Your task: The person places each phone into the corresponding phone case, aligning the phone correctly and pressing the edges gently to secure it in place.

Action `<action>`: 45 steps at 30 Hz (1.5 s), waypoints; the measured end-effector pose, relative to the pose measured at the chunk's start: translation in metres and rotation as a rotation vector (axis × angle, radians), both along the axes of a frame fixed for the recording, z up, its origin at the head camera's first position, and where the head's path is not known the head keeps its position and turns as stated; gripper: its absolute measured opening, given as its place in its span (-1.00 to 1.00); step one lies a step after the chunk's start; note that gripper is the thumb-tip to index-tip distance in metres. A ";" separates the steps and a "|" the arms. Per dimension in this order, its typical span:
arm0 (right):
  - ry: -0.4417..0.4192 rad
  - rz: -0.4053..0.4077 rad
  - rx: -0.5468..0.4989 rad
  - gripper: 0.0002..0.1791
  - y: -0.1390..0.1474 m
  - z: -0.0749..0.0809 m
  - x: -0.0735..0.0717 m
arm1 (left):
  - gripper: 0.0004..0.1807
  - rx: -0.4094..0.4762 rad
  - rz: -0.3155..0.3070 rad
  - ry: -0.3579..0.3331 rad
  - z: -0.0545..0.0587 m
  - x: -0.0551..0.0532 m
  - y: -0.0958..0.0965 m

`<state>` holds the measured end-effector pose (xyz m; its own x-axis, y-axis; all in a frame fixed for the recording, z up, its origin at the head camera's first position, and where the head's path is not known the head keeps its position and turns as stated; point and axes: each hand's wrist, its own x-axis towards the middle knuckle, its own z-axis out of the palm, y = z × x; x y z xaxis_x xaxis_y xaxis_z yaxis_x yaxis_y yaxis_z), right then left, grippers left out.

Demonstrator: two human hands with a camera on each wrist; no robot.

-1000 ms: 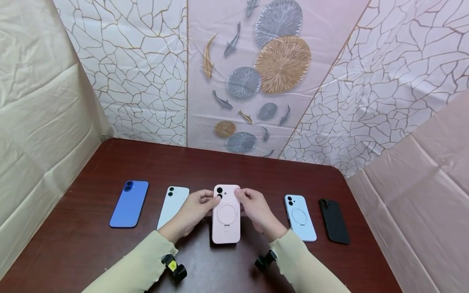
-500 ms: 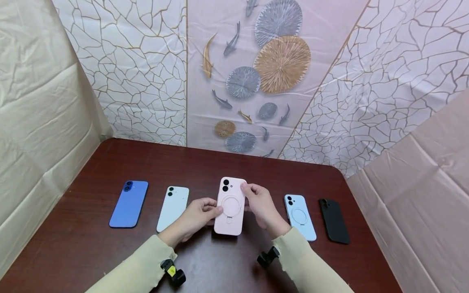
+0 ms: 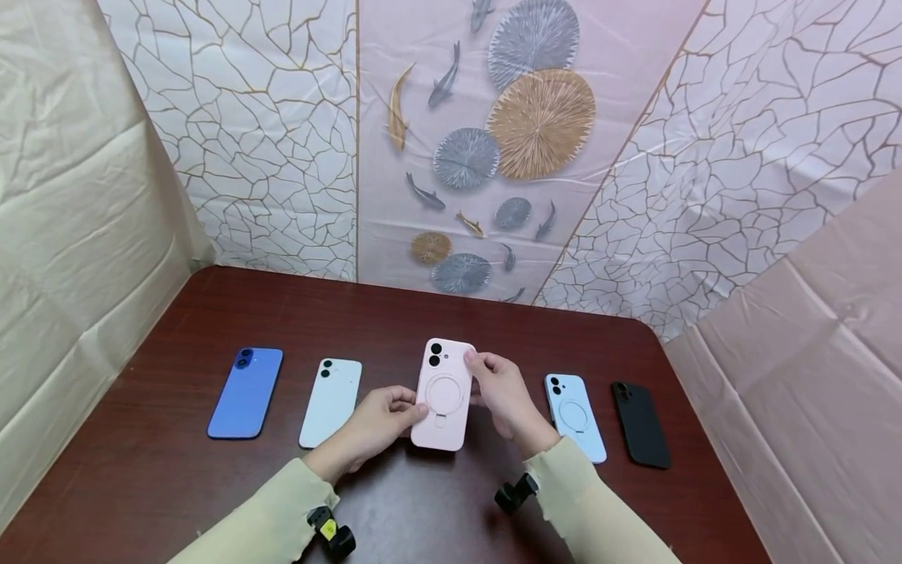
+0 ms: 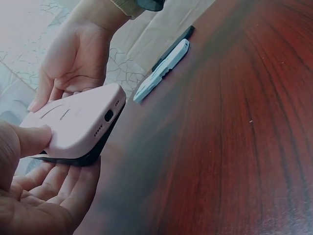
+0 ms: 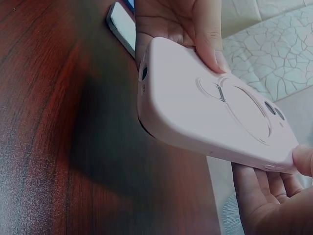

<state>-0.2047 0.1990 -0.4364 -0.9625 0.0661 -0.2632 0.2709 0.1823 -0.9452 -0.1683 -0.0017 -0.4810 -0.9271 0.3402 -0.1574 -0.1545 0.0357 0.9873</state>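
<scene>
Between both hands, above the table, is a pink phone case with a ring on its back and two camera lenses showing at its top. In the left wrist view a dark phone edge shows along the underside of the case. My left hand holds the lower left side, thumb on the back and fingers underneath. At the upper right corner my right hand pinches the case, its thumb on the back. The right wrist view shows the port cutout and side button of the case. The screen side is hidden.
Left of the hands lie a blue phone and a white phone, backs up. Right of them are a light blue ringed case and a black case. All rest on a dark red wooden table with patterned cloth walls behind.
The pink case has risen slightly away from me and tilted clockwise. My left hand has slid from near the cameras down to its lower left side; the right hand stays at the upper right corner.
</scene>
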 end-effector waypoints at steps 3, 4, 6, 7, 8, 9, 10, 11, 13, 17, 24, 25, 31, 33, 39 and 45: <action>-0.005 -0.002 -0.012 -0.56 -0.001 0.001 0.001 | -0.72 -0.046 0.013 0.026 0.001 0.002 0.000; -0.006 -0.001 -0.015 -0.57 -0.002 0.001 0.001 | -0.74 -0.059 0.017 0.032 0.001 0.003 0.000; -0.004 0.001 -0.016 -0.57 -0.003 0.002 0.001 | -0.77 -0.079 0.020 0.053 0.001 0.003 0.000; -0.005 0.002 -0.020 -0.57 -0.003 0.002 0.002 | -0.78 -0.087 0.022 0.064 0.001 0.003 0.000; -0.005 0.004 -0.021 -0.57 -0.003 0.002 0.002 | -0.79 -0.092 0.022 0.071 0.001 0.003 0.000; -0.007 0.005 -0.022 -0.57 -0.004 0.002 0.002 | -0.80 -0.095 0.023 0.079 0.001 0.003 -0.001; -0.006 0.008 -0.019 -0.56 -0.004 0.002 0.002 | -0.80 -0.095 0.024 0.082 0.000 0.003 -0.001; -0.008 0.009 -0.018 -0.56 -0.004 0.003 0.002 | -0.81 -0.090 0.025 0.084 0.000 0.003 -0.001; -0.014 0.009 -0.021 -0.55 -0.003 0.003 0.002 | -0.82 -0.076 0.025 0.085 0.001 0.004 -0.001; -0.029 0.001 -0.015 -0.54 -0.003 0.002 0.001 | -0.83 -0.048 0.017 0.080 0.001 0.004 -0.002; -0.031 0.000 -0.008 -0.53 -0.003 0.002 0.001 | -0.79 -0.036 0.008 0.047 0.003 0.004 -0.002; -0.032 0.000 -0.010 -0.52 -0.003 0.002 0.001 | -0.77 -0.029 0.006 0.038 0.003 0.004 -0.002; -0.014 0.027 -0.009 -0.53 -0.004 0.002 0.003 | -0.70 0.071 0.028 0.007 0.003 0.002 -0.001; -0.009 0.047 -0.019 -0.53 -0.005 0.001 0.004 | -0.70 0.089 0.044 0.011 0.003 0.000 -0.001; -0.005 0.073 -0.045 -0.55 -0.005 -0.001 0.006 | -0.73 0.136 0.017 -0.002 0.003 -0.001 -0.002; -0.008 0.087 -0.067 -0.53 -0.005 -0.001 0.005 | -0.80 0.165 0.027 -0.006 0.005 0.000 -0.002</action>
